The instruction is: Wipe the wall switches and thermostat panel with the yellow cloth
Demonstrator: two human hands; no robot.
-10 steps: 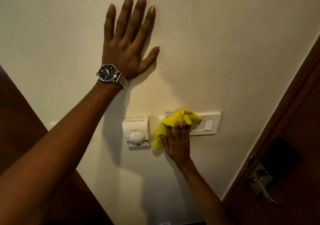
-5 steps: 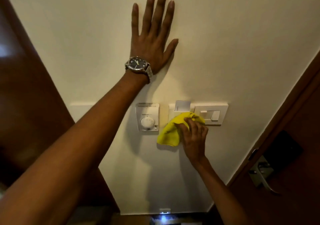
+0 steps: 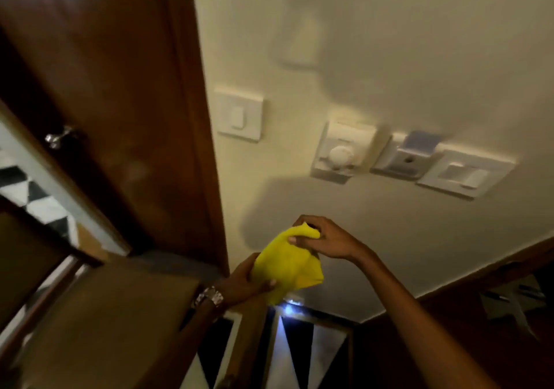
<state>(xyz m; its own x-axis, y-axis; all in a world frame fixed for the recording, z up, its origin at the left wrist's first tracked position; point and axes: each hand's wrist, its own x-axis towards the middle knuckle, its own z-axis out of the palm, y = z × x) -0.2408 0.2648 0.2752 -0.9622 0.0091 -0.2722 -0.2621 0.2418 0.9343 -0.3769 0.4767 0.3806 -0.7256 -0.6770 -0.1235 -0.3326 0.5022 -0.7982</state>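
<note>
The yellow cloth [image 3: 289, 264] hangs bunched between both hands, off the wall and below the panels. My right hand [image 3: 325, 239] pinches its top edge. My left hand [image 3: 244, 280], with a metal watch at the wrist, grips its lower left side. On the cream wall above sit the white thermostat [image 3: 341, 152] with a round dial, a key-card holder [image 3: 404, 158] and a white switch plate [image 3: 466, 173] to its right. A single white switch [image 3: 238, 116] is further left, near the door frame.
A dark wooden door frame [image 3: 192, 119] runs down the left of the wall. A wooden door [image 3: 75, 74] with a metal handle stands left of it. A second door with a lever handle [image 3: 509, 301] is at lower right. A black-and-white patterned floor [image 3: 299, 355] lies below.
My right hand has pulled the cloth down off the switches. My left hand has left the wall and taken hold of the cloth. The view has swung left, showing a further switch.
</note>
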